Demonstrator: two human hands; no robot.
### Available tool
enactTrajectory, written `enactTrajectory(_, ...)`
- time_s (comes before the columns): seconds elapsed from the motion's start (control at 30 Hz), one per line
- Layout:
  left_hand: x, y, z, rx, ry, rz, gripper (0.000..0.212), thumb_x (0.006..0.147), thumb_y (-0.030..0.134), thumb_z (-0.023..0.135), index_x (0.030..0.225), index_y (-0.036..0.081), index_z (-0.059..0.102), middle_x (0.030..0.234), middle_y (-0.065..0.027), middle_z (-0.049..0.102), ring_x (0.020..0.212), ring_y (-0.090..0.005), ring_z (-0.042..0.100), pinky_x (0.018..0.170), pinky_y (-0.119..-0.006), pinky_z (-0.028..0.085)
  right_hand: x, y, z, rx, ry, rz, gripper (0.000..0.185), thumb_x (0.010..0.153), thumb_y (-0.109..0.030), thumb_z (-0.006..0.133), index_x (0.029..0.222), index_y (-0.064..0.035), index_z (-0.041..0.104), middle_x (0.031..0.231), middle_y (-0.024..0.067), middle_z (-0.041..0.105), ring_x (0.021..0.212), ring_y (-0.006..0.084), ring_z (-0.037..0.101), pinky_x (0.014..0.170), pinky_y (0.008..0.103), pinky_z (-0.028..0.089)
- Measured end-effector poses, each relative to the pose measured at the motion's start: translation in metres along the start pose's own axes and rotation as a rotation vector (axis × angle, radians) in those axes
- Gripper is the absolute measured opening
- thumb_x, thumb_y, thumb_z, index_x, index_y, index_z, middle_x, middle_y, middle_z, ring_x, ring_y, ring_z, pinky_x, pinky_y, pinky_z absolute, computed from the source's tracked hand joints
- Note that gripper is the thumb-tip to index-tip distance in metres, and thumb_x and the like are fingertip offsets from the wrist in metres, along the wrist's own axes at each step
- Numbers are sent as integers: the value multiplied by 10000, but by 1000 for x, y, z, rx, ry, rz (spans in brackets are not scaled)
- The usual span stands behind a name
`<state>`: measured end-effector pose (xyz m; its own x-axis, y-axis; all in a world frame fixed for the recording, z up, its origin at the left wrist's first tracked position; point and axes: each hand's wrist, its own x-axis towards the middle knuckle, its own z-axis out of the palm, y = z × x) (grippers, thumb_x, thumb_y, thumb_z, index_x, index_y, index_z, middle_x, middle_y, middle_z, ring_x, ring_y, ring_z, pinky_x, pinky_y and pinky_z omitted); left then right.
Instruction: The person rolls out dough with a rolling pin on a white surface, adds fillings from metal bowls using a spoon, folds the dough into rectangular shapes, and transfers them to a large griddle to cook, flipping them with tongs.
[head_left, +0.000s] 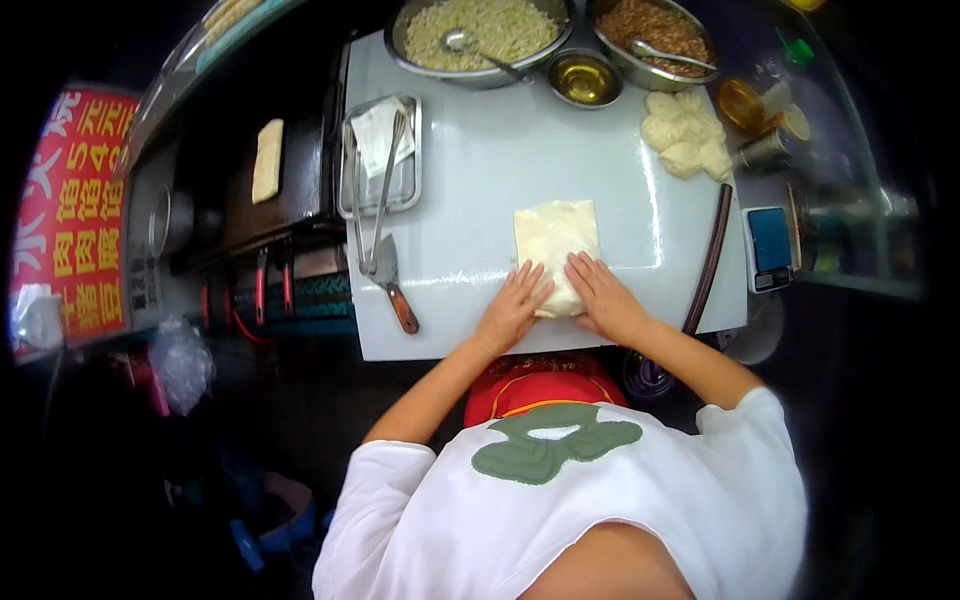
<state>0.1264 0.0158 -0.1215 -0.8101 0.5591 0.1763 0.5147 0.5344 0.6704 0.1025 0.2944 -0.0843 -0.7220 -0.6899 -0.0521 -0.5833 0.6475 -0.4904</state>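
A flat sheet of pale dough (556, 225) lies on the white worktop in front of me, its near end thicker and bulging between my hands. My left hand (516, 301) rests against the left side of that near part, fingers spread over the dough. On the opposite side, my right hand (604, 298) lies with its fingertips on the dough and its palm low beside the edge. Neither hand wraps around the dough. What the thick part contains is hidden.
Bowls of chopped pale filling (487, 30), minced filling (626, 22) and oil (583, 80) line the far side. Dough pieces (686, 133), a dark rolling pin (709, 259) and a scale (769, 240) are right. Left are a tray (375, 191), tongs (385, 191), a scraper (397, 289) and a griddle (300, 165).
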Motion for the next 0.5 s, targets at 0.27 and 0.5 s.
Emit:
enactTrajectory(0.27,-16,34,36,-130,229,-264,853,849,62,620,1670,51,387,1737,-324,272,1631,-509,226,1319,-616,191,40,48,7,33,93,274,943,1005,-385,710,1676,78,236,1763,308,210,1649,471,181,1329,612,142)
enactTrajectory(0.5,63,-41,19,-431,766,-532,738,925,44,607,1631,1,398,1655,-271,359,1554,-400,340,1256,-480,295,187,90,19,-208,325,439,865,1091,-565,521,1686,22,300,1772,282,216,1660,444,156,1340,590,96)
